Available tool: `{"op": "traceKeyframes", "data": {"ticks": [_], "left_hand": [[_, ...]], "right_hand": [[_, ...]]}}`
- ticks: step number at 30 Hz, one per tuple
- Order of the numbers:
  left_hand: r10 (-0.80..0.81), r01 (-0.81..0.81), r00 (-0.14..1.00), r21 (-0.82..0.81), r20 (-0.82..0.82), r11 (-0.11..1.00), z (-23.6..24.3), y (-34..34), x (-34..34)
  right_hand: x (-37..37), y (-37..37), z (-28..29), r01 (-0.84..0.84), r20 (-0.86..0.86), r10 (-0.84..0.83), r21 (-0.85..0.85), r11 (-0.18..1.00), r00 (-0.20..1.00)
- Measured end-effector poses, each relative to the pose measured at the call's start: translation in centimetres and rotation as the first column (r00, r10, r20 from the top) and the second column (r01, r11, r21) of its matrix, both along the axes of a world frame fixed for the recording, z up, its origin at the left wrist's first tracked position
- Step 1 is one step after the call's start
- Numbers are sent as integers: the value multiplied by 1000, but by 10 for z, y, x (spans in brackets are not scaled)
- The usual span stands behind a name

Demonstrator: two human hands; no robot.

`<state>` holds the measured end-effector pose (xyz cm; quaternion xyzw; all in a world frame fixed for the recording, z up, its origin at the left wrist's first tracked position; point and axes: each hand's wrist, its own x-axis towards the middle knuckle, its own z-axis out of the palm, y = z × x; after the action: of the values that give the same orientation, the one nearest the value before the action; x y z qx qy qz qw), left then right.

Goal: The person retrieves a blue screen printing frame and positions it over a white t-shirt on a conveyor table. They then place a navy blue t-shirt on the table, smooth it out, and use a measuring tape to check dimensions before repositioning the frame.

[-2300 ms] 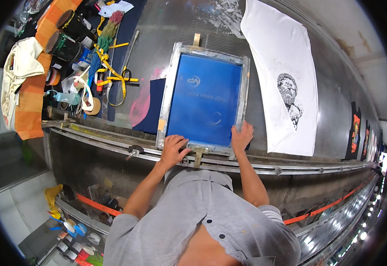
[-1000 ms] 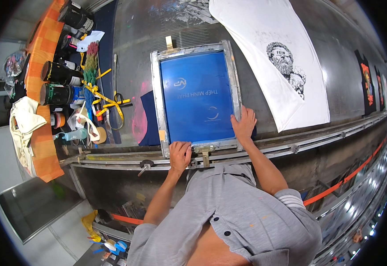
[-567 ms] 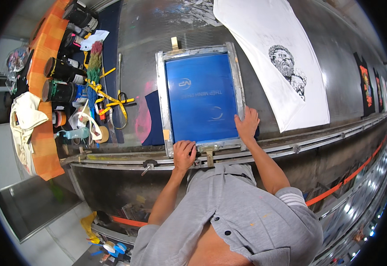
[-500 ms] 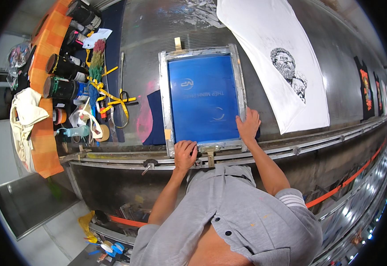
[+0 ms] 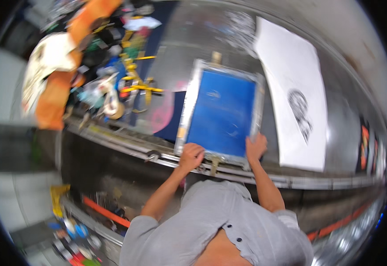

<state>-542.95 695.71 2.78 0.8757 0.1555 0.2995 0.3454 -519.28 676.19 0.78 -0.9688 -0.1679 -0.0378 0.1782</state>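
Observation:
A screen-printing frame (image 5: 188, 105) with a silver-taped rim and a blue mesh (image 5: 222, 113) lies on the long dark printing table. My left hand (image 5: 191, 156) is curled at its near left corner. Around the near part of its right side, my right hand (image 5: 256, 147) is closed, thumb toward the mesh. Dark navy fabric (image 5: 174, 116) shows from beneath the frame's left side. To the right of the frame a white T-shirt (image 5: 286, 57) is spread out, with a black bearded-head print (image 5: 299, 106) on it. Motion blur softens the finger outlines.
Ink jars, yellow straps (image 5: 131, 66) and a tape roll (image 5: 115, 111) crowd the table's left end beside an orange cloth (image 5: 54, 102) and cream fabric (image 5: 47, 62). A metal rail (image 5: 291, 181) runs along the near edge. Dark printed shirts (image 5: 362, 148) lie far right.
The whole view has shifted and tilted, so the table appears lower and turned. My right hand's fingers, earlier lying over the frame's edge, look more wrapped around it. My left hand keeps its corner.

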Motion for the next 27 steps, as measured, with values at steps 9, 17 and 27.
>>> {"op": "traceKeyframes", "data": {"ticks": [9, 17, 27], "left_hand": [[69, -74, 996, -97, -60, 993, 3, -14, 3], [209, -211, 978, -154, -26, 965, 28, -55, 41], [875, -773, 483, -460, 19, 437, 39, 150, -14]], "right_hand": [[17, -7, 38, -71, -208, 174, 425, 902, 963], [56, -55, 13, -21, -308, 254, 598, 801, 917], [69, -118, 25, 284, -502, 129, 662, 693, 855]]}}
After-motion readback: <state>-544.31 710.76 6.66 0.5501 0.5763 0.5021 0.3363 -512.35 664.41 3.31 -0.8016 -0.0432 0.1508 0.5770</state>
